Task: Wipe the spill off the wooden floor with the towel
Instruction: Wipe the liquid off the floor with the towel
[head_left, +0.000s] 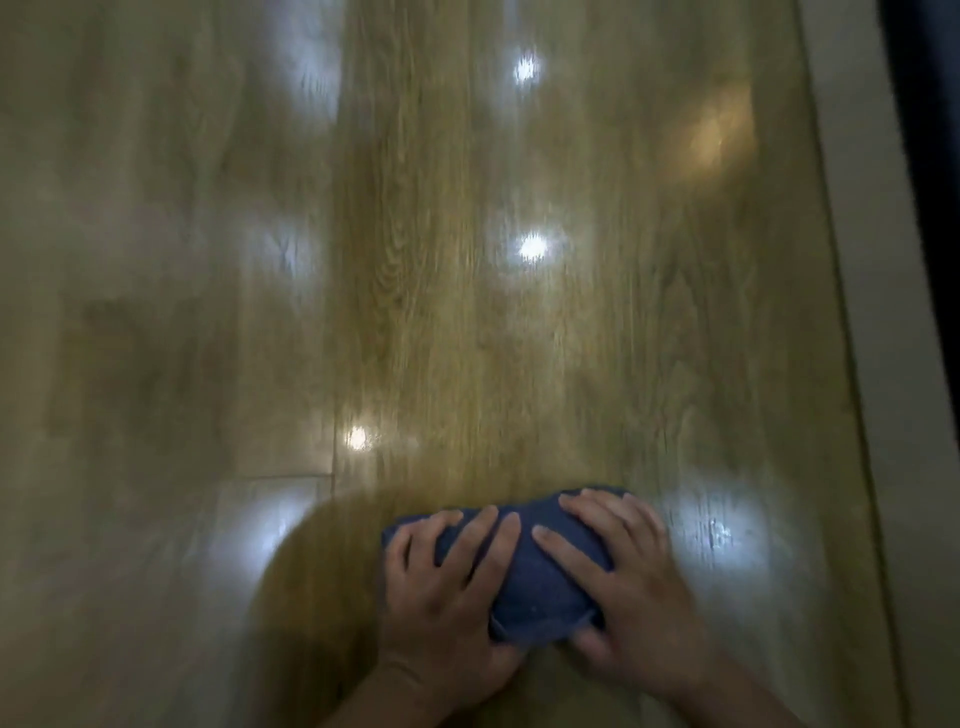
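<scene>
1. Fingers of the left hand and the right hand lie spread and nearly straight across the top of the towel. They press down on it, neither clenched nor wrapped round it. The right thumb sits against the towel's near edge.
2. The wooden floor fills almost the whole view, its planks and grain running away from the person. Most of it is smeared with blur. Beyond the towel, bare boards reach to the far edge, and more bare floor lies out to the left.
3. A pale strip borders the floor along its right edge, slanting from the far right to the near right corner. It lies near the right hand, with only a narrow run of boards between them.
4. A dark band stands outside that strip at the far right corner.
5. A rounded shadow lies on the boards just left of the hands.
6. The towel is dark blue and bunched into a lump, and it rests on the floor at the middle of the near edge.
7. Bright light reflections dot the boards. A wide glare patch lies just right of the towel. Whether that patch is wet, I cannot tell.
</scene>
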